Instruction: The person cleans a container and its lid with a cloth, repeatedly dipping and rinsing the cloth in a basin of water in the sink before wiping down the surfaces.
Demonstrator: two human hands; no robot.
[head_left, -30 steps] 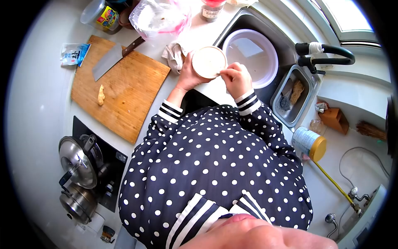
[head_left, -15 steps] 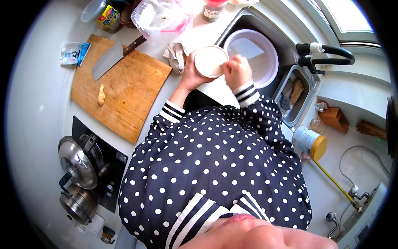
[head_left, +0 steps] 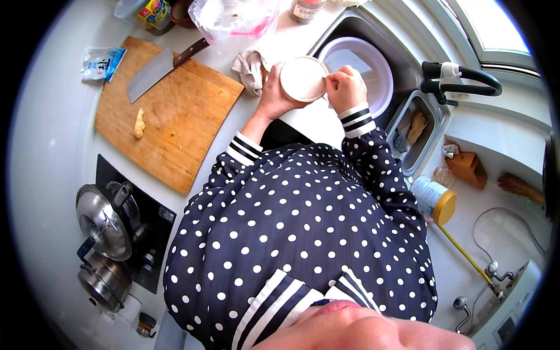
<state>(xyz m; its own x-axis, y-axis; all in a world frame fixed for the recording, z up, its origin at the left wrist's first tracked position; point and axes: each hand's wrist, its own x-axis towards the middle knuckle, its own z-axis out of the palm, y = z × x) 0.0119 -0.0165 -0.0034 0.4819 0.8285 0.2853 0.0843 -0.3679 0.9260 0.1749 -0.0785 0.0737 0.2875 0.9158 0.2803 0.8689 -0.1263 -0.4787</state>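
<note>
In the head view my left hand (head_left: 274, 96) is wrapped round the side of a round pale tub (head_left: 304, 79), held over the counter beside the sink. The tub's pale round top faces me; whether it is a lid or the contents, I cannot tell. My right hand (head_left: 348, 90) is closed, with thumb and fingertips pinched at the tub's right rim. Just left of the tub lies a crumpled cloth (head_left: 251, 71). Beyond my right hand, a white basin (head_left: 382, 81) with water stands in the sink.
A wooden cutting board (head_left: 175, 125) on the left bears a cleaver (head_left: 150, 74) and a piece of ginger (head_left: 139, 123). Steel pots (head_left: 105, 283) stand by the black stove. A plastic bag (head_left: 233, 23) and a jar (head_left: 307, 10) sit behind; a black faucet (head_left: 466, 76) is at right.
Both hands and the tub have shifted slightly right in view. My right hand has moved a little away from over the tub, its fingers still at the rim.
</note>
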